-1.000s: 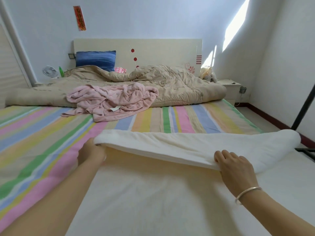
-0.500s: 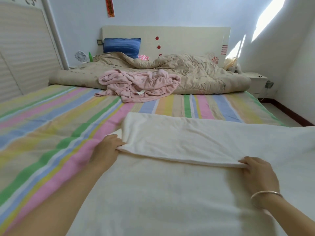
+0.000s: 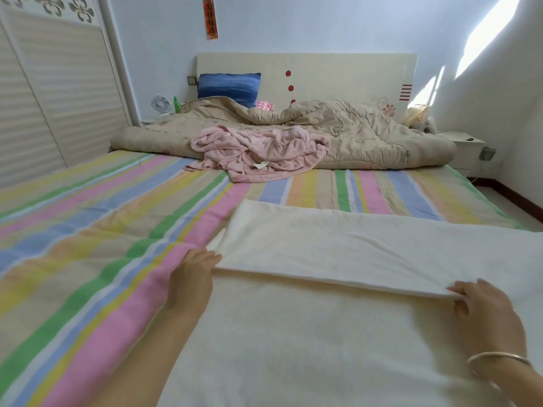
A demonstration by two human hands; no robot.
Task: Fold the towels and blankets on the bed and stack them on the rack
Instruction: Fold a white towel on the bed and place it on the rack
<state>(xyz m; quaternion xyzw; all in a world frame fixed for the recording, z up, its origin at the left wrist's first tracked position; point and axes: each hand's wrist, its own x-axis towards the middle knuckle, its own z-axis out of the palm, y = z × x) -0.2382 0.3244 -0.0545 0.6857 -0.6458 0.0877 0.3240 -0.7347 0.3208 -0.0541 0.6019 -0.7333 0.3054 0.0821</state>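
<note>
Beside pale louvred wardrobe doors [image 3: 44,98], a pastel-striped cotton bedsheet [image 3: 88,230] covers the mattress. At its near edge lies a wide cream-white terry towel [image 3: 323,342], the far part doubled over toward the person. The left hand [image 3: 192,277] grips the left corner of that doubled layer, fingers curled at the hem. Farther back, a crumpled pink fleece blanket [image 3: 258,154] waits unfolded against a rumpled beige quilt [image 3: 367,133]. On the right, the right hand [image 3: 484,312], a silver bangle [image 3: 496,359] at its wrist, pinches the same folded edge between thumb and fingers. The rack is not in view.

The step in hand looks like the first lengthwise fold. Done well, both hands would bring the edge toward the near hem at one pace, keeping the layer taut between them so no crease is trapped underneath. The corners should meet the near corners before either hand lets go. Terry cloth probably clings to itself, so lifting the layer slightly will likely serve better than dragging it. The towel's right end runs out of view, so whether its edges sit square there cannot be told.
</note>
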